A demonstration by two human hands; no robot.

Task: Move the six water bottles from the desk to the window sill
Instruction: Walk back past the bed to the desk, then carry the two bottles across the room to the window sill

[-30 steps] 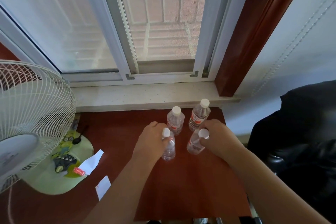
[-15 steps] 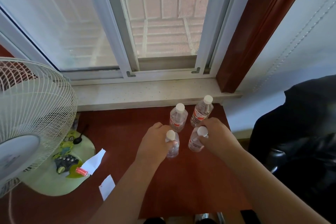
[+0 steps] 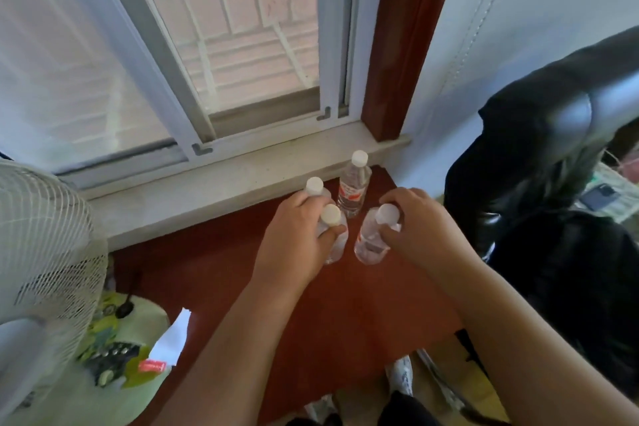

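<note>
While two bottles (image 3: 353,187) stand behind, each hand's grip holds one bottle: left hand (image 3: 294,239), right hand (image 3: 420,225).

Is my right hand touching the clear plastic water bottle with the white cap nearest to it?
Touching. The head view shows the right hand curled around the neck of the clear plastic water bottle, fingers just under its white cap.

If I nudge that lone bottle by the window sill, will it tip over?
Probably yes. The far bottle is tall and narrow, standing upright on a small base, so a push near its cap likely topples it. It looks like thin clear plastic, so it may flex under a squeeze. Once down, its round body would likely roll.
</note>
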